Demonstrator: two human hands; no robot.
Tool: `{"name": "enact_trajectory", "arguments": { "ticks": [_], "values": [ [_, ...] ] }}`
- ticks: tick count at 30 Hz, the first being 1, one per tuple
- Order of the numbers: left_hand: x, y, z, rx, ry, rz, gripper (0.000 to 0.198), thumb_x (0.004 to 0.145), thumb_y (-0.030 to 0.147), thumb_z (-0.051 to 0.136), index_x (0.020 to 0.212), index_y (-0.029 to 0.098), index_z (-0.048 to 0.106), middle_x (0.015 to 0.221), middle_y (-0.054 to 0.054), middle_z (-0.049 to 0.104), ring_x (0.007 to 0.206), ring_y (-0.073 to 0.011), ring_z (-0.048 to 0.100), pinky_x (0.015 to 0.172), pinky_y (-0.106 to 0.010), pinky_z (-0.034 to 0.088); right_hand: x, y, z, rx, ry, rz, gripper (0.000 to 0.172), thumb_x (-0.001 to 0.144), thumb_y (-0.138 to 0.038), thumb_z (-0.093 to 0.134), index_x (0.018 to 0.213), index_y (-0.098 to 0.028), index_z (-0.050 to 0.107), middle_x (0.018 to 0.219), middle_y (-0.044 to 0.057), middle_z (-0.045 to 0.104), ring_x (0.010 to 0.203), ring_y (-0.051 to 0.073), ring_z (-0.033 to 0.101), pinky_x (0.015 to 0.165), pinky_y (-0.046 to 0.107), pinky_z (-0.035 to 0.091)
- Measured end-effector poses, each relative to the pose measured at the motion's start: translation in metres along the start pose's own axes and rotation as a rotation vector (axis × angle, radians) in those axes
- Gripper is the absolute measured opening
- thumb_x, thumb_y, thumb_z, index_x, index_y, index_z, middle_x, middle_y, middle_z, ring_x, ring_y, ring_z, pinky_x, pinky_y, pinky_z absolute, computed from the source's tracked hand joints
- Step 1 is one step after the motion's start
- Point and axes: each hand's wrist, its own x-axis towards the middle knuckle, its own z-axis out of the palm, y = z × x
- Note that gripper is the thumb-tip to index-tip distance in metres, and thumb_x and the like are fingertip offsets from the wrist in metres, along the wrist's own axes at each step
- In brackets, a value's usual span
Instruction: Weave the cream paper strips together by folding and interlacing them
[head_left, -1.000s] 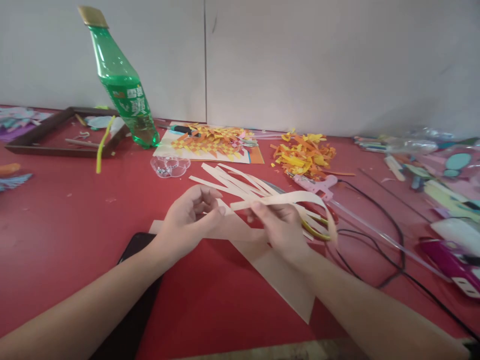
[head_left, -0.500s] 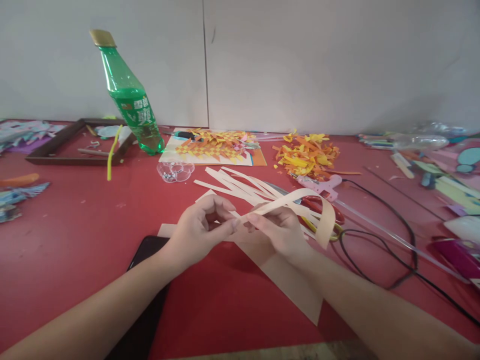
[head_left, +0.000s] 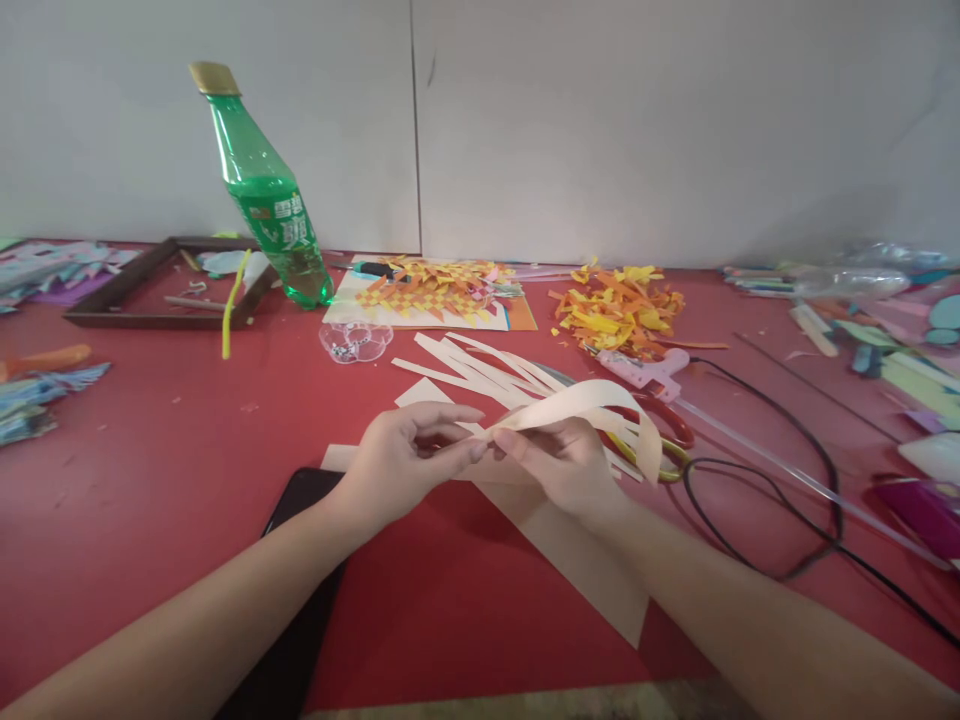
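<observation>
Left hand [head_left: 405,455] and right hand [head_left: 562,465]: both grips pinch the curled paper strip [head_left: 592,400] above the table [head_left: 150,450] | cut strips [head_left: 480,365] piled at 12 o'clock | paper sheet [head_left: 585,570] under hands, partly uncut

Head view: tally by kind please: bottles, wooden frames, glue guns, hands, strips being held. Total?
Green bottle: 1
Wooden frame: 1
Pink glue gun: 1
Hands: 2, left hand and right hand
Held paper strip: 1, pinched by both hands
Total: 6
</observation>
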Motion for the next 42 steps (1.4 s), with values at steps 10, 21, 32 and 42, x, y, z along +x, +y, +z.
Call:
{"name": "enact_trajectory", "arguments": {
  "ticks": [10, 21, 32, 42],
  "values": [
    [0.001, -0.003, 0.000, 0.008, -0.002, 0.135, 0.016, 0.077, 0.021, 0.068, 0.089, 0.018, 0.057, 0.076, 0.003, 0.054, 0.066, -0.0074, 0.055, 0.061, -0.018, 0.047, 0.002, 0.000, 0.000, 0.047, 0.089, -0.023, 0.011, 0.081, -0.029, 0.069, 0.075, -0.021, 0.074, 0.065, 0.001, 0.071, 0.061, 0.014, 0.065, 0.056, 0.025, 0.052],
    [-0.001, 0.001, -0.001, 0.294, -0.030, 0.130, 0.019, 0.085, 0.033, 0.061, 0.080, 0.017, 0.069, 0.082, -0.003, 0.071, 0.075, -0.0140, 0.063, 0.067, -0.023, 0.048, -0.001, 0.000, 0.001, 0.034, -0.001, 0.030, 0.013, 0.080, -0.031, 0.071, 0.074, -0.020, 0.075, 0.070, 0.003, 0.073, 0.066, 0.015, 0.066, 0.059, 0.026, 0.052],
    [0.001, -0.003, -0.001, 0.318, -0.039, 0.085, 0.020, 0.085, 0.032, 0.058, 0.074, 0.016, 0.063, 0.070, 0.000, 0.063, 0.066, -0.0118, 0.057, 0.059, -0.021, 0.044, 0.003, 0.011, -0.004, 0.101, 0.129, 0.014, 0.017, 0.079, -0.034, 0.072, 0.069, -0.021, 0.071, 0.065, 0.000, 0.070, 0.062, 0.012, 0.063, 0.061, 0.025, 0.050],
    [-0.003, 0.003, 0.001, 0.458, -0.067, 0.187, 0.023, 0.088, 0.031, 0.054, 0.076, 0.017, 0.067, 0.066, 0.001, 0.065, 0.059, -0.0093, 0.053, 0.054, -0.019, 0.039, 0.001, 0.001, -0.001, 0.040, -0.027, -0.012, 0.013, 0.081, -0.032, 0.069, 0.077, -0.020, 0.074, 0.073, 0.002, 0.073, 0.068, 0.016, 0.066, 0.063, 0.028, 0.053]
  ]
}}
